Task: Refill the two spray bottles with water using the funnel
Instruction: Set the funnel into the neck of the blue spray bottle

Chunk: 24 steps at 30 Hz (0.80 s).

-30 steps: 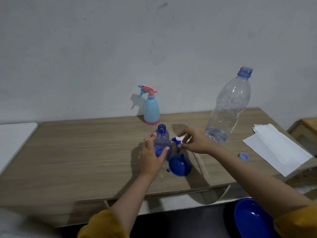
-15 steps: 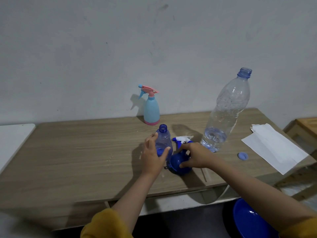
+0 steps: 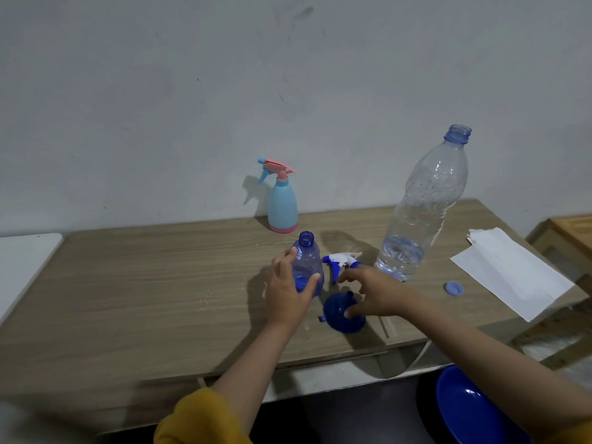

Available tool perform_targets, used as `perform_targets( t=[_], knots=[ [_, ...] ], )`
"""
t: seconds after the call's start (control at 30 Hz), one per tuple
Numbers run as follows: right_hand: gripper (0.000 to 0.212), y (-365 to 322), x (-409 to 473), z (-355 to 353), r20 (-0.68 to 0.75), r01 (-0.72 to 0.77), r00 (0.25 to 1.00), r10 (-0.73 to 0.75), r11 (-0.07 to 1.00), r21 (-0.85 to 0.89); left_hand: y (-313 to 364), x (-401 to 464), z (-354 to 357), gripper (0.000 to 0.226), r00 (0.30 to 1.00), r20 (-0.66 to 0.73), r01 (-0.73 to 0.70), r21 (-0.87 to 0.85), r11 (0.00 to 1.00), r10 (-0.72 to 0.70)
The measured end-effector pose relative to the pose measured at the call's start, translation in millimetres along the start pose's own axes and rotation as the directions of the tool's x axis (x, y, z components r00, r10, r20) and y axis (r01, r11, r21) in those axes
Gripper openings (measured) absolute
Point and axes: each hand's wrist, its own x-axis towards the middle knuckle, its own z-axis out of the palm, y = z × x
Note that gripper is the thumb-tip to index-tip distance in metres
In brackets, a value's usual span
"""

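A small clear blue spray bottle [image 3: 307,261] stands uncapped in the middle of the wooden table [image 3: 153,283]. My left hand [image 3: 288,293] grips its lower body. Its white and blue trigger head [image 3: 341,261] lies on the table just right of it. My right hand [image 3: 373,291] pinches the rim of the blue funnel [image 3: 341,314], which lies in front of the bottle. A light blue spray bottle with a pink trigger [image 3: 282,200] stands at the back by the wall. A large clear water bottle [image 3: 423,206], uncapped and holding a little water, stands at the right.
A small blue cap [image 3: 454,288] lies right of the water bottle. White paper sheets [image 3: 512,270] cover the table's right end. A blue basin [image 3: 471,411] sits below the table's front edge. A white surface [image 3: 22,264] adjoins the table at left.
My right hand left the trigger head on the table, moved down to the funnel and took hold of its rim. My left hand stayed on the small bottle.
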Motion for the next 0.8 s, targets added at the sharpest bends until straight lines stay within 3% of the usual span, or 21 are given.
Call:
perform_targets(
  t=[0.13,0.33,0.53,0.63,0.8],
  knots=[
    [0.089,-5,9,16,0.093,0.004,0.996,0.012,0.986,-0.167,-3,0,2,0.065,1.000,0.006,0.002,0.002,1.000,-0.002],
    [0.079,-13,16,19,0.103,0.059,0.994,-0.033,0.963,-0.264,-6,0,3,0.064,1.000,0.005,-0.011,-0.015,1.000,0.011],
    [0.075,-7,3,-14,-0.052,0.034,0.998,-0.035,0.999,-0.028,-5,1,3,0.063,1.000,0.007,-0.008,-0.012,1.000,0.008],
    [0.074,-10,-9,-40,-0.172,0.085,0.984,-0.053,0.979,0.185,-8,1,5,0.063,1.000,-0.022,-0.021,-0.015,1.000,0.020],
    [0.059,-28,-17,-72,-0.394,0.308,0.917,-0.071,0.752,0.582,-8,1,6,0.063,0.999,-0.033,-0.021,-0.036,0.999,0.019]
  ],
)
